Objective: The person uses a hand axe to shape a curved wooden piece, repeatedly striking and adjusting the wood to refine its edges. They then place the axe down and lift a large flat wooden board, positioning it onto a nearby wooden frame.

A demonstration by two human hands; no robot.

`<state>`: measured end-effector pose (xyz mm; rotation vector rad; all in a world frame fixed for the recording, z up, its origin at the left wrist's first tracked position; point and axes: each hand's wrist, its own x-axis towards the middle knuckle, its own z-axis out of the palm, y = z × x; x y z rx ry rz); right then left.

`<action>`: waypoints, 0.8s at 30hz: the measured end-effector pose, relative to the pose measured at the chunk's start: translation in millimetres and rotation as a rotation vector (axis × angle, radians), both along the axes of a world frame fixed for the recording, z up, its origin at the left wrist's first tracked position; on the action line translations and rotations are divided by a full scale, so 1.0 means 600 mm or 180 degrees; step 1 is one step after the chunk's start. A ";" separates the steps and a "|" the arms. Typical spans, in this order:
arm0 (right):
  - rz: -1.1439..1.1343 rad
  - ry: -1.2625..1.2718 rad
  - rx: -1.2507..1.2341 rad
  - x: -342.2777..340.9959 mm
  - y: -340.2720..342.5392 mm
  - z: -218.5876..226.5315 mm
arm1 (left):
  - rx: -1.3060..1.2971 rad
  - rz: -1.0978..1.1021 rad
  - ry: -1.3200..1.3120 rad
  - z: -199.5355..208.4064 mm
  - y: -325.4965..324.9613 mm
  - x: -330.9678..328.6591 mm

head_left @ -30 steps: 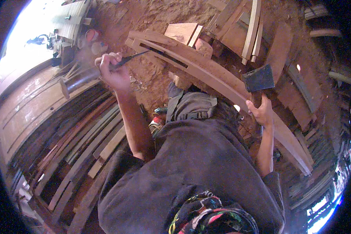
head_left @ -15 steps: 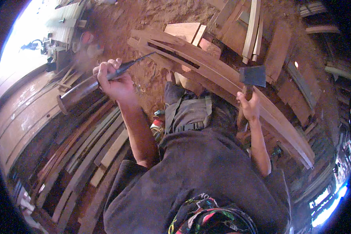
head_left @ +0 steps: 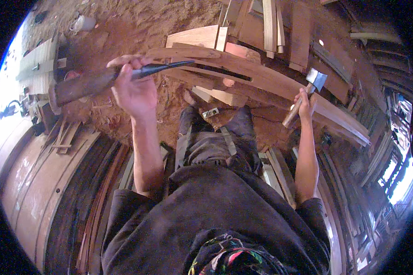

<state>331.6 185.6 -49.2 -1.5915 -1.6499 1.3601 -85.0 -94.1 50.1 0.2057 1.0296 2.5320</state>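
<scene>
My left hand (head_left: 135,94) is closed round a big chisel (head_left: 156,69), holding it where the dark metal meets the thick wooden handle. The chisel lies nearly level, its tip seen over the left end of a long dark slot (head_left: 225,73) cut in a wooden beam (head_left: 280,82). I cannot tell whether the tip touches the wood. My right hand (head_left: 306,106) grips a hatchet (head_left: 316,79) by its short wooden handle, metal head up, in front of the beam's right part. The beam runs across in front of my legs.
Pale boards (head_left: 195,36) and several long battens (head_left: 270,27) lie beyond the beam. A white pail (head_left: 83,23) stands on the brown ground at the far left. Long planks (head_left: 85,201) lie at my left, near a wide panel (head_left: 36,174). A small socket box (head_left: 211,113) is between my feet.
The view has shifted. The chisel has swung from a slant to nearly level, still in my left hand. The hatchet has turned in my right hand, its handle now slanting down to the left.
</scene>
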 end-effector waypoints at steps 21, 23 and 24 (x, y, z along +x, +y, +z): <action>0.0316 0.0369 0.0354 0.014 0.014 -0.033 | -0.1603 -0.2060 0.1475 -0.058 0.208 0.243; 0.0306 0.0308 0.0341 0.008 0.005 -0.024 | -0.1758 -0.2007 0.1520 -0.040 0.216 0.257; 0.0339 0.0327 0.0355 0.009 0.003 -0.020 | -0.1834 -0.1980 0.1541 -0.032 0.220 0.264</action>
